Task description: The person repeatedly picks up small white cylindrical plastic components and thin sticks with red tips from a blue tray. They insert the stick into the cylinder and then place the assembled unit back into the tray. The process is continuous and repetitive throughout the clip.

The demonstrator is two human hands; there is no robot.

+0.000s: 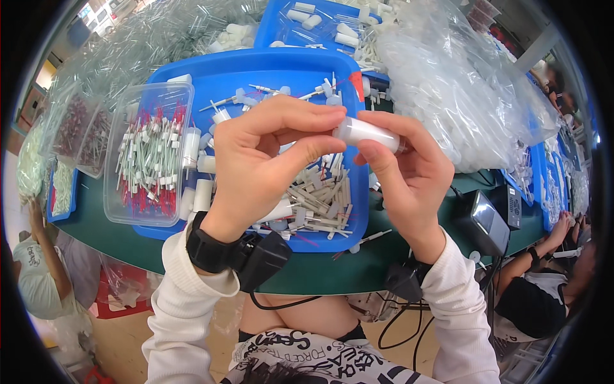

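Note:
Between both hands, above the big blue tray (249, 64), a short white cylinder with a clear end (371, 134) is held lying sideways. My right hand (409, 169) grips its body between thumb and fingers. At its clear left end, my left hand (262, 150) pinches with thumb and forefinger. Below them in the tray lie many thin white rods with wires (320, 201), several white cylinders and small translucent caps. A clear plastic box (112, 185) of white-tipped wires with red ends rests on the tray's left side.
Another blue tray (265, 29) with white cylinders and clear tubes stands behind. Bags of clear tubes (160, 45) fill the back left; a bag of translucent parts (448, 83) sits at the right. A black device (483, 221) with cables stands right. Other people work at both sides.

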